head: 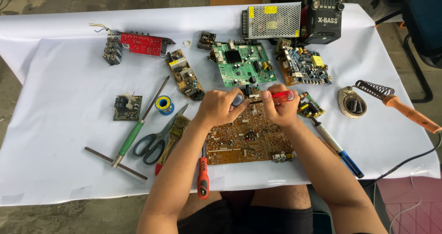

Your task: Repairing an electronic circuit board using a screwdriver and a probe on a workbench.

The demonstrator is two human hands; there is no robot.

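Two hands meet over a brown board (pixel 246 139) on the counter (pixel 60 123): left hand (pixel 218 106) curled around a dark part (pixel 237 100), right hand (pixel 280 107) pinching a red-handled tool (pixel 282 95) just above the board's far edge.

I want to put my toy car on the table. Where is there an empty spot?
The white cloth is bare at far left, beyond the small green board and T-handle tool. Another patch lies near right, below the soldering iron. The middle is crowded around both hands and the brown circuit board.
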